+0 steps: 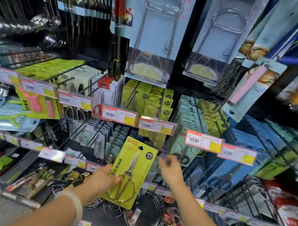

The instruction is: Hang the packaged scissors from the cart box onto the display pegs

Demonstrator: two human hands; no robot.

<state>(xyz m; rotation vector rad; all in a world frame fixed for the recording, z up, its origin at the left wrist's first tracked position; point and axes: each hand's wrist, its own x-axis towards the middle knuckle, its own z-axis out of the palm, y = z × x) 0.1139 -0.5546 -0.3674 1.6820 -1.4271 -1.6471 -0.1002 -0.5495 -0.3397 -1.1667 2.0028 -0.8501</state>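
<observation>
Store shelving fills the view: a dark back panel bristling with thin black metal pegs [131,96], each loaded with flat carded goods and fronted by a clear plastic price tag holder [119,115] with red-edged labels.

Low in the middle, the left hand [105,179] holds a packaged pair of scissors [130,173]. Its grip is closed on the card's lower left edge, thumb across the front near the handles. The card is a glossy yellow-green rectangle with clipped corners, tilted so its top leans right, with a dark hang hole near the top. Under the clear blister lie steel scissors with slim pointed blades and wide looped wire handles.

Just right of the card, the right hand [171,165] is blurred; its fingers look loosely spread and it holds nothing, apart from the card.

Straight above the card hangs a row of matching yellow-green cards [156,102] stacked on their pegs. Right of that row are pale teal cards [186,115], then blue ones [248,136]. High above hang wire racks on pale blue backing cards [158,31]. Below the held card sit round chrome wire baskets [144,221]. A pale bangle [73,203] circles the left wrist.
</observation>
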